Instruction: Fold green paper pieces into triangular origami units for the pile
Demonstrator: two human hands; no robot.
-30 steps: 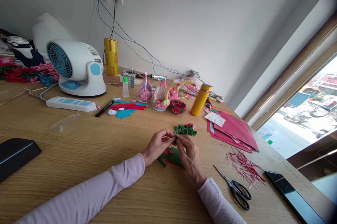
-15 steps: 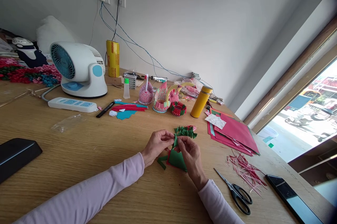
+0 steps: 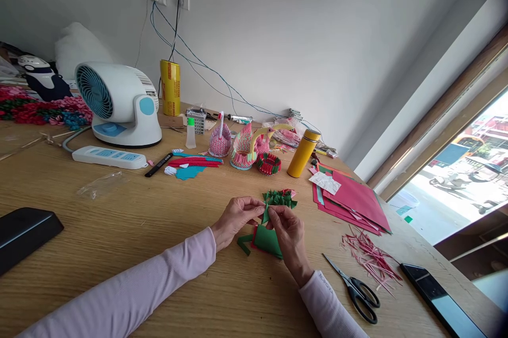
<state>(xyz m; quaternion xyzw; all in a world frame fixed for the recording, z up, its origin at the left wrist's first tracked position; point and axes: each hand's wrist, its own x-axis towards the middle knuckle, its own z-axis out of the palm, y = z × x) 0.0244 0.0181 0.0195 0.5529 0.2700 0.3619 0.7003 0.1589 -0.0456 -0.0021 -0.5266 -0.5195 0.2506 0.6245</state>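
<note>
Both hands meet over the wooden table (image 3: 119, 232), pinching one small green paper piece (image 3: 264, 213) between them. My left hand (image 3: 236, 218) grips its left end with thumb and forefinger. My right hand (image 3: 289, 234) holds its right end, fingers curled. Beneath the hands lie green paper sheets (image 3: 265, 240) with a red edge showing. Just beyond the fingers sits a pile of folded green paper units (image 3: 280, 198) with a bit of pink among them.
Scissors (image 3: 354, 286) and red paper trimmings (image 3: 371, 256) lie to the right, with a phone (image 3: 440, 299) past them. Red sheets (image 3: 353, 198), a yellow flask (image 3: 302, 151) and paper swans (image 3: 242, 145) stand further back. A fan (image 3: 117, 104) and power strip (image 3: 109, 157) are at the left.
The hands have lifted slightly, uncovering more of the green sheets beneath. The view shifted a little since the earliest frame; the grip on the small piece is unchanged.
</note>
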